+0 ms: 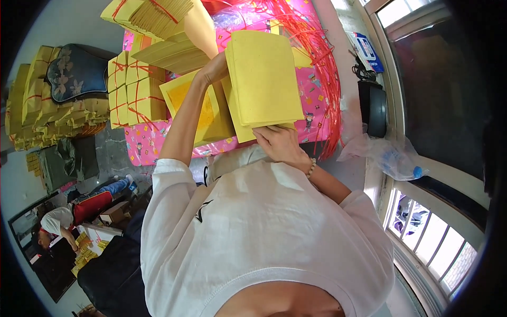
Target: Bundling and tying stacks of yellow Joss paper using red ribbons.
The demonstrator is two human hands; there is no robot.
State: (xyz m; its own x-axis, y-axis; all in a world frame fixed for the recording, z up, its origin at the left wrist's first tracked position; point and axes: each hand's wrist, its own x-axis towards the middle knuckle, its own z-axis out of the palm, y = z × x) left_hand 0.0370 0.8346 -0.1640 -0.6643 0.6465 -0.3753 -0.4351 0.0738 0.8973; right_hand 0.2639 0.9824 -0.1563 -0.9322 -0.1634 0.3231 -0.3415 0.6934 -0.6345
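Upright yellow paper stack point(264, 84), edges squared

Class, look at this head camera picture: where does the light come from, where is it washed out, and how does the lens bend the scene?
Head view: daylight enters through the windows, overexposed to white; fisheye bends the window frames and darkens the rim; the yellow paper stack between left hand and right hand is sharp and evenly lit.
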